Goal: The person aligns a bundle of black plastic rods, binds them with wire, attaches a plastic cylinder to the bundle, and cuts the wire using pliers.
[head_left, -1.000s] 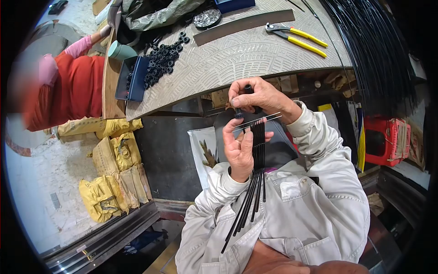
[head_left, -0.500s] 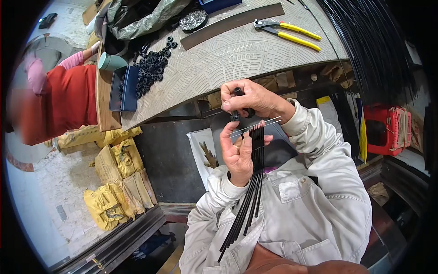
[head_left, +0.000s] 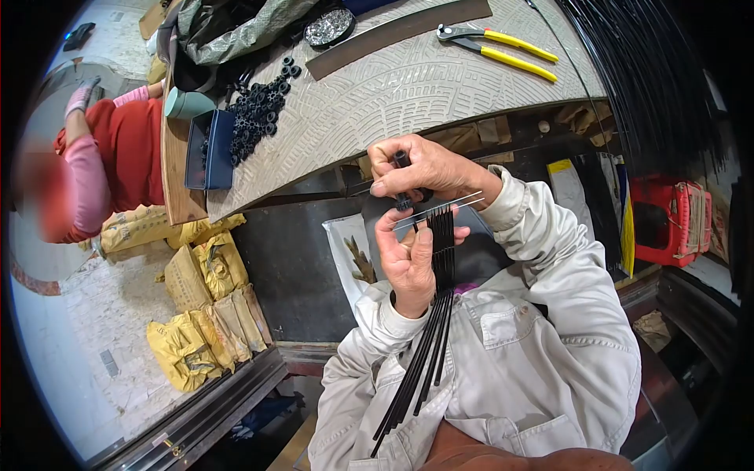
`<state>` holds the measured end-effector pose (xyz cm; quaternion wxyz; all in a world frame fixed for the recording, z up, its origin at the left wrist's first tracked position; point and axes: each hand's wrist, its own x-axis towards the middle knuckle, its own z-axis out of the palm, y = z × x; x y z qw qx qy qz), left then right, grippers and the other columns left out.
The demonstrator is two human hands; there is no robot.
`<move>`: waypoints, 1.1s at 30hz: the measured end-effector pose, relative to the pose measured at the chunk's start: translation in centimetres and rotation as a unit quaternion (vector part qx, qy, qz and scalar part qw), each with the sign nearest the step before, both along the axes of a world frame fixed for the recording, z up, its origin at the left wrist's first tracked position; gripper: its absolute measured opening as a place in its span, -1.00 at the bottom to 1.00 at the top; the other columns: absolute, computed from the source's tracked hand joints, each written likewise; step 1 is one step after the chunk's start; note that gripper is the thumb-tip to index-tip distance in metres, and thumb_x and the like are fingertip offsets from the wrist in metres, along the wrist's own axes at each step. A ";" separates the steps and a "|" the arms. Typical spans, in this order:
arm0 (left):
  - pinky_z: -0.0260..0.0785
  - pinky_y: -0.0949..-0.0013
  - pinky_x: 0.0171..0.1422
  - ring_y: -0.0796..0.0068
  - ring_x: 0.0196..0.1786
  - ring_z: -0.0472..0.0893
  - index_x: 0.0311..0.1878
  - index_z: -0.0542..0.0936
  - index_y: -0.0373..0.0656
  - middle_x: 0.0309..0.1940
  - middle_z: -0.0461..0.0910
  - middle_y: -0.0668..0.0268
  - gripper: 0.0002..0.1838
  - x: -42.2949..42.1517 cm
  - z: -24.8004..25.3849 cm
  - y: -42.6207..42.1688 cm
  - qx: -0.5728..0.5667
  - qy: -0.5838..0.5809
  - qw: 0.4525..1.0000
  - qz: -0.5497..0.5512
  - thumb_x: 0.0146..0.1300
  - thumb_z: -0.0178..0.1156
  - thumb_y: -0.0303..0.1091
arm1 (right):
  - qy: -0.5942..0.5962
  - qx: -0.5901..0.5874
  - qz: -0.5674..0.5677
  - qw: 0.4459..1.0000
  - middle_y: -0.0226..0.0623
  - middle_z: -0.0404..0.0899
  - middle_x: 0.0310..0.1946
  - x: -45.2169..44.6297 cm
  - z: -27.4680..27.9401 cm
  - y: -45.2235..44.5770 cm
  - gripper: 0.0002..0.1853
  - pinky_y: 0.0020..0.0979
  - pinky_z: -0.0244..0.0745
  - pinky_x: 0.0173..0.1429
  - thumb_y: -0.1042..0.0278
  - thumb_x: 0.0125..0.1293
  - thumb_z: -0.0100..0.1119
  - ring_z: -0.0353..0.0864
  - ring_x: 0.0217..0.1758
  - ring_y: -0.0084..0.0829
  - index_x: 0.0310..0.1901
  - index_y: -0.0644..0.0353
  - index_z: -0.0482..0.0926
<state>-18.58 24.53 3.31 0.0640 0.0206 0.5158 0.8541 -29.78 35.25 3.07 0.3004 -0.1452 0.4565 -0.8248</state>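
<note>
My left hand (head_left: 410,271) is closed around a bunch of thin black rods (head_left: 428,353), which hang down in front of the light jacket. Thin silvery wires (head_left: 463,202) lie crosswise at the top of the rods. Just above it, my right hand (head_left: 440,169) is closed on a short black tubular piece (head_left: 402,160), its end showing between thumb and fingers. A ribbed black collar (head_left: 404,202) sits below that piece, close to my left fingertips. Whether it is joined to a rod is hidden by the fingers.
On the bench lie yellow-handled pliers (head_left: 518,66), a flat strip (head_left: 400,37), a dish of metal bits (head_left: 330,28) and piled black rings (head_left: 255,118) beside a blue box (head_left: 221,153). Long black rods (head_left: 660,86) hang right. A person in red (head_left: 129,141) is left, near yellow bags (head_left: 184,349).
My right hand has shifted slightly left with the black tubular piece; my left hand keeps its grip on the rods. The person in red has moved an arm.
</note>
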 end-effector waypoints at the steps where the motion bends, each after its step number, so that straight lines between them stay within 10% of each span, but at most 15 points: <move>1: 0.56 0.24 -0.19 0.13 -0.27 0.65 0.14 0.08 -0.17 -0.10 0.50 -0.22 -0.61 0.0 0.0 -0.1 0.000 0.001 1.000 0.002 0.35 -0.02 -0.35 | -0.003 -0.002 0.000 1.000 -0.62 0.28 -0.62 0.0 0.0 -0.1 -0.68 -0.70 0.06 -0.64 0.37 0.03 0.31 0.17 -0.67 -0.81 -0.57 0.06 0.27; 33: 0.57 0.25 -0.17 0.15 -0.26 0.65 0.10 0.07 -0.24 -0.12 0.51 -0.18 -0.61 -0.7 0.2 -0.4 -0.027 -0.038 0.999 0.009 0.37 -0.04 -0.29 | 0.256 0.121 -0.025 0.959 -0.57 0.08 -0.70 -0.7 1.3 0.1 -0.59 -0.51 0.00 -0.51 0.34 -0.04 0.28 0.07 -0.59 -0.69 -0.66 0.15 0.14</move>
